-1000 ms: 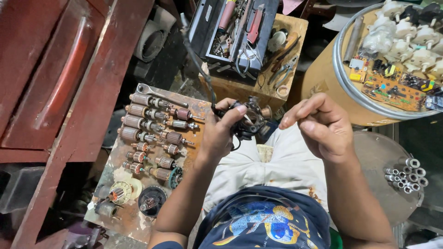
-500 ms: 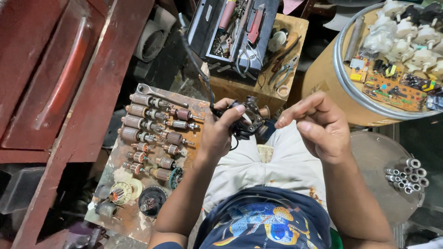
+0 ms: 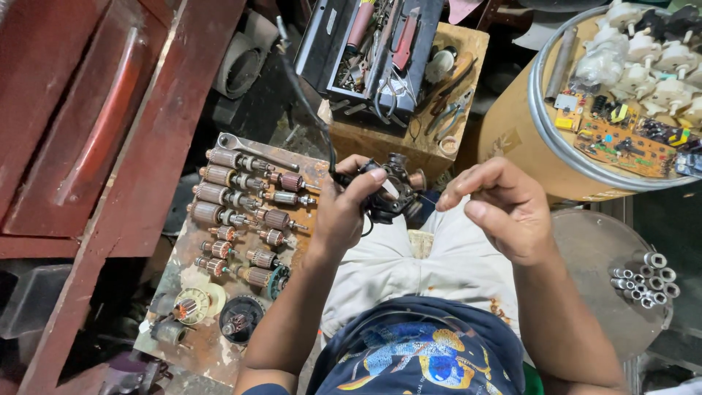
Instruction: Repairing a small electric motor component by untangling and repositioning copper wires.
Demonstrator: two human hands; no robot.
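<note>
My left hand [image 3: 349, 212] grips a small black motor part [image 3: 391, 192] with copper windings, held above my lap. A black cable [image 3: 307, 102] runs from it up toward the toolbox. My right hand [image 3: 504, 208] is just right of the part, fingers pinched on a thin wire that leads to it. Both hands hover over my light trousers, beside the board of armatures.
A rusty board [image 3: 212, 336] at my left carries several motor armatures [image 3: 227, 197] and a wrench [image 3: 252, 150]. A black toolbox [image 3: 373, 44] sits on a wooden crate [image 3: 431, 139] ahead. A drum [image 3: 526, 139] at right holds circuit boards [image 3: 621, 139]. Small metal tubes [image 3: 647, 278] lie on a round lid. Red wooden furniture [image 3: 95, 124] fills the left.
My right hand has shifted slightly, still pinching the thin wire by the motor part. The left hand keeps its grip in nearly the same place.
</note>
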